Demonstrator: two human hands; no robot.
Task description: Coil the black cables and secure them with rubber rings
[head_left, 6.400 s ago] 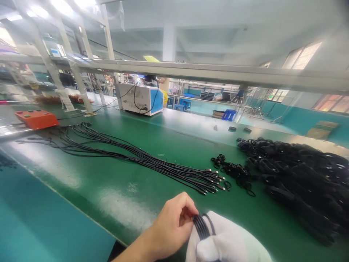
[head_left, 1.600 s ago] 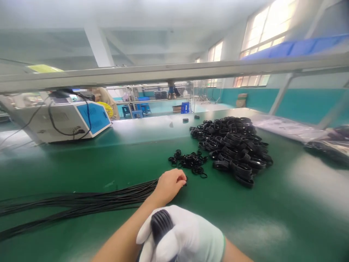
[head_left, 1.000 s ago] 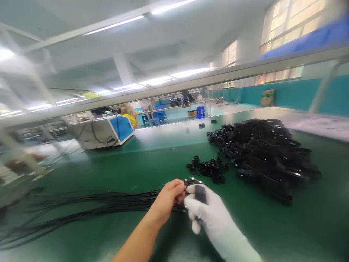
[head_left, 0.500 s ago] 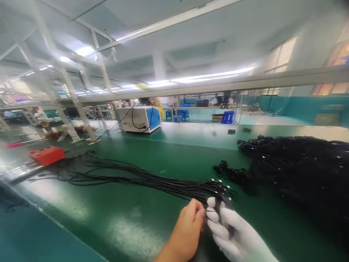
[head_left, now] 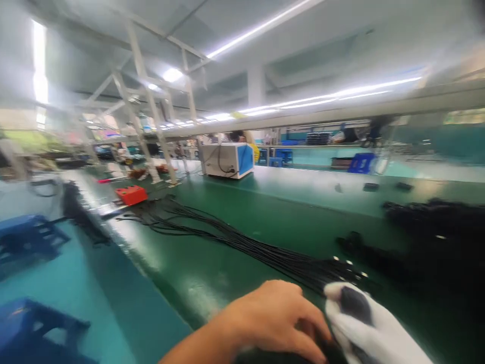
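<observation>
My bare left hand reaches in from the bottom, its fingers apart and pointing right. Their tips are beside a dark thing close to my other hand; blur hides whether they touch it. In a white glove, my right hand is closed around black cable, which shows as a smeared dark patch between the fingers. Beyond both hands, a long bundle of black cables lies across the green tabletop. The silvery connectors at its near end lie just past the gloved fingers.
A dark heap of black cables spreads along the right. A red box stands near the bundle's far end, with a white and blue machine behind. Blue stools stand on the floor at left.
The view has swung left, bringing the stools into sight. My left hand has gone from curled fingers to spread ones, palm turned down. The gloved hand stays closed.
</observation>
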